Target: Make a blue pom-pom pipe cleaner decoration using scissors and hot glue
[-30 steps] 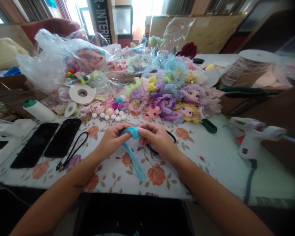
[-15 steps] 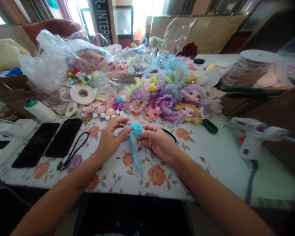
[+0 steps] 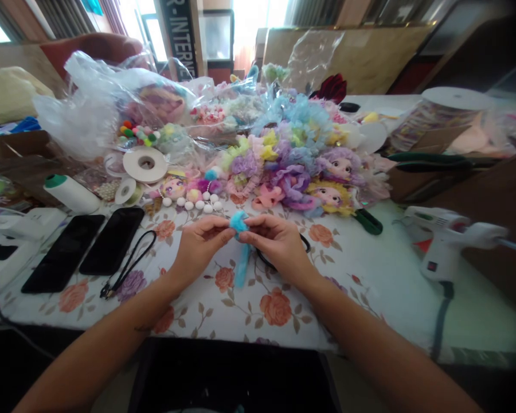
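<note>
My left hand [image 3: 200, 244] and my right hand [image 3: 275, 244] meet over the flowered tablecloth [image 3: 223, 298], both pinching a fluffy blue strip [image 3: 241, 252]. Its top is bunched into a small ball between my fingertips and the loose end hangs down to the cloth. Under my right hand lies a black hairband [image 3: 303, 244], partly hidden. Just beyond my hands sits a row of white beads [image 3: 195, 203] and a heap of pastel ruffled doll ornaments [image 3: 292, 166].
Two black phones [image 3: 83, 249] and a black cord [image 3: 126, 267] lie at the left, with a thread spool [image 3: 71, 194] and ribbon rolls [image 3: 145, 164] behind. A white glue gun [image 3: 449, 238] rests at the right. Green-handled scissors [image 3: 367, 221] and plastic bags [image 3: 98, 106] crowd the back.
My left hand let go of the blue strip, opened briefly, then closed on it again. The strip is wound into a tighter ball and its hanging tail has grown shorter.
</note>
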Demonstrator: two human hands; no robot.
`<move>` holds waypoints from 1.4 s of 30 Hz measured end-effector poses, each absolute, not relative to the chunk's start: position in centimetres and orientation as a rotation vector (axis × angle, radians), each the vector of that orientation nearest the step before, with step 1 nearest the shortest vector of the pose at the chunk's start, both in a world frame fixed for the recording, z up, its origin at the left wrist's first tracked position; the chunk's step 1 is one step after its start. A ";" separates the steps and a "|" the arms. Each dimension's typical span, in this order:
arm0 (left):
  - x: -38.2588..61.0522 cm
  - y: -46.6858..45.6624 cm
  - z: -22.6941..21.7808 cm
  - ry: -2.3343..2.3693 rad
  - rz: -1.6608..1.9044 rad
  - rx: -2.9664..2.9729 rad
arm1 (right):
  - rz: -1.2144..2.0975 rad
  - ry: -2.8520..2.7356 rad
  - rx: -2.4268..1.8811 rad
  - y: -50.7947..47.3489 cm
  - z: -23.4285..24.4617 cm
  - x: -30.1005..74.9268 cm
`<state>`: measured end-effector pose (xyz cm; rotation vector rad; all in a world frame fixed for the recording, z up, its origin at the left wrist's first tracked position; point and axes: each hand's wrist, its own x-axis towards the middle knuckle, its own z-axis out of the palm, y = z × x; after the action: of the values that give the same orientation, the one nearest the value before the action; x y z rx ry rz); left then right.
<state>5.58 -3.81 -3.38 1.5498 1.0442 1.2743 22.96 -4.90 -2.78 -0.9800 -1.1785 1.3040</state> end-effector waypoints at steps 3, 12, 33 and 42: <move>5.5 -3.8 -3.3 1.026 1.273 1.587 | 1.311 -1.141 -0.991 -4.9 -2.7 23.0; 5.6 -3.8 -3.7 0.968 1.249 1.511 | 1.338 -1.079 -0.996 -5.1 -3.0 22.7; 5.5 -3.5 -3.6 0.950 1.239 1.596 | 1.472 -1.026 -0.939 -4.9 -3.0 22.8; 5.9 -3.8 -3.7 0.971 1.313 1.348 | 1.505 -0.988 -0.894 -4.7 -2.9 22.8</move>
<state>5.88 -3.76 -3.65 1.3475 0.9714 1.3132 22.82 -4.74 -2.93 -0.8938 -0.9879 1.5049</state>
